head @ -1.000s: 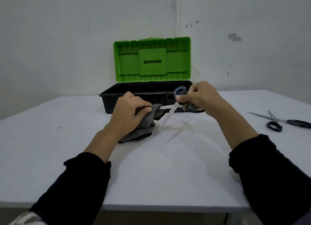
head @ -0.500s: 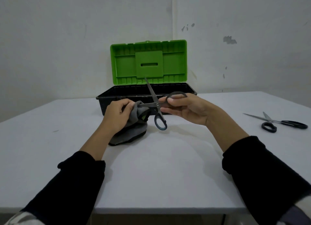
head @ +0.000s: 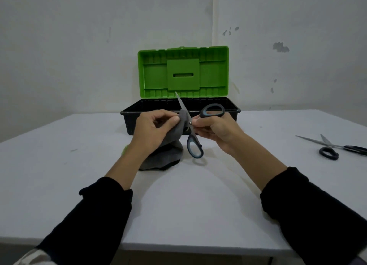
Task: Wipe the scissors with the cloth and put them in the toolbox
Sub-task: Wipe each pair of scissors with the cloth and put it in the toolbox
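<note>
My right hand holds a pair of scissors with dark grey and blue handles, spread wide open; one blade points up toward the lid. My left hand pinches a grey cloth around the other blade near the pivot. The cloth's lower part rests bunched on the table. Right behind my hands stands the black toolbox with its green lid raised upright.
A second pair of black-handled scissors lies open on the white table at the far right. A small green object peeks out left of my left wrist. The wall stands close behind the toolbox.
The scissors turned in my right hand, so one blade now points up. My left hand slid the cloth along the other blade, toward the pivot.
</note>
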The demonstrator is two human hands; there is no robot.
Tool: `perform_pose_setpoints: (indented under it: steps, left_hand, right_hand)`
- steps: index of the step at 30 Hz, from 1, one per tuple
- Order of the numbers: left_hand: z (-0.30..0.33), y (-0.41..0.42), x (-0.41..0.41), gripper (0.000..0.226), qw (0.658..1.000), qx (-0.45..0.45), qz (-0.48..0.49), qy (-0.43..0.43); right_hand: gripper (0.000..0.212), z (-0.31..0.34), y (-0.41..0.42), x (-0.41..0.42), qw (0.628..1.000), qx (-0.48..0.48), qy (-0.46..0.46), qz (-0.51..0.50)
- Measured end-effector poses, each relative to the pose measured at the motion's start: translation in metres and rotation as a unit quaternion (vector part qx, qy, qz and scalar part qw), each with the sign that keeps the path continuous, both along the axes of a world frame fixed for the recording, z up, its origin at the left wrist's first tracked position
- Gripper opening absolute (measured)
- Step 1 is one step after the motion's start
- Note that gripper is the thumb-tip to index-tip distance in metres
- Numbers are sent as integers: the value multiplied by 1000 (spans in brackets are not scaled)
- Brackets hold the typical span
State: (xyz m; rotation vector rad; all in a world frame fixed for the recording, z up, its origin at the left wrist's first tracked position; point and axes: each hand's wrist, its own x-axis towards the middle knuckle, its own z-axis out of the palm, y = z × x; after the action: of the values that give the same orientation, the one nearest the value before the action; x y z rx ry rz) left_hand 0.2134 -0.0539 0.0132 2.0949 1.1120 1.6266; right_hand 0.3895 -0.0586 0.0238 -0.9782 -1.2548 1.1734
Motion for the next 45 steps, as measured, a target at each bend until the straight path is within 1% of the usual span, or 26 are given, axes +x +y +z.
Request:
perform_pose_setpoints:
  steps: [5,8,10,12,15,16,19,23,24,27,30,32,35,38,41,43,45]
  left_hand:
    - [1,-4,0,12,999,17,-21,32]
    - [0,-2,-2,24,999,13,-5,44]
    - [-1,-1,-2,28,1000,13,10,27]
    - [-1,-1,-2,23,1000,6,7,8]
    - [-1,-2,0,8,1000,5,5,22]
    - [-1,-2,1,6,1000,9,16,25]
    - [-1,0,3,14,998,25,48,39]
    - [0,-3,-1,5,998,-1,-5,63]
    - [-1,-3,-2,7,998,-5,-11,60]
    - [-1,1,-1,8,999,-22,-14,43]
    - [-3,4,-2,8,995,-39,-25,85]
    - [-4,6,-6,9,994,-50,-25,98]
    - [-5,12,-15,8,992,-72,-1,103]
    - [-5,12,-18,5,993,-94,-3,72]
    - [-2,12,-19,5,995,-105,3,-2]
    - [-1,13,-20,10,991,-116,-5,-63]
    - [2,14,-21,14,984,-128,-17,-121]
  right_hand:
    - [6,0,0,-2,999,18,33,-6]
    - [4,0,-2,-6,999,15,41,0]
    - [4,-1,-4,-9,999,23,33,12]
    - [5,0,-5,-9,999,36,16,25]
    - [11,2,-7,-7,998,41,4,37]
    - [11,3,-8,-7,998,39,4,42]
    - [7,4,-9,-9,998,36,12,42]
    - [16,3,-8,-8,999,43,6,25]
    - [14,3,-9,-8,998,50,-1,23]
    - [9,2,-8,-8,997,66,-22,23]
    - [10,3,-7,-6,997,66,-42,12]
    - [6,5,-6,-4,998,58,-40,6]
    - [13,9,-6,4,998,50,-31,-4]
    - [20,15,-4,15,998,60,-23,-21]
    - [22,20,0,25,993,80,-50,-69]
    - [23,22,1,29,981,113,-123,-96]
    - [22,25,-3,29,955,147,-241,-93]
